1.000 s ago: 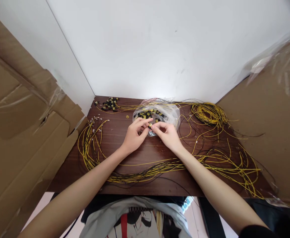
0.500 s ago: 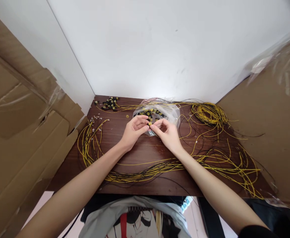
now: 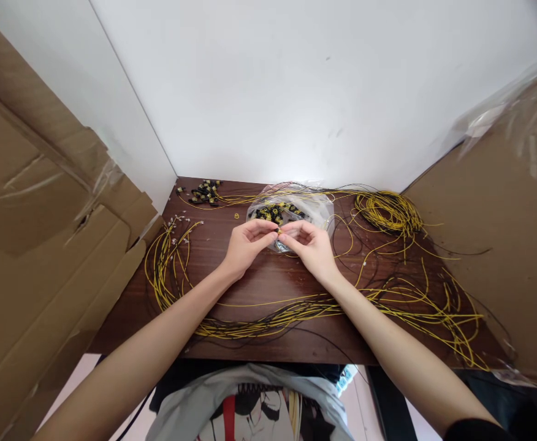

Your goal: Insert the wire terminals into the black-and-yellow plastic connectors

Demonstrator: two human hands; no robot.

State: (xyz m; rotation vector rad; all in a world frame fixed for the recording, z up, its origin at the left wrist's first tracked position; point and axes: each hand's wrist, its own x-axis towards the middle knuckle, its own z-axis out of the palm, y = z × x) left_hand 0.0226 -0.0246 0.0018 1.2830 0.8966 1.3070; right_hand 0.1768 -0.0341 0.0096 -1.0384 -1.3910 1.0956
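Between my fingertips is a small black-and-yellow connector, mostly covered by the fingers. My left hand pinches its dark end, while the thumb and forefinger of my right hand close on the yellow end. Just beyond them lies an open clear plastic bag holding several similar black and yellow pieces. A single yellow ring-shaped piece sits on the table left of the bag.
Wired connectors are heaped at the back left of the brown table. A wire coil lies at the back right. A long yellow-black wire bundle crosses the front. Cardboard flanks the left, more cardboard the right; a white wall stands behind.
My fingers have closed further around the connector, so less of its yellow part shows. Both hands stay in nearly the same place; the camera view shifts slightly.
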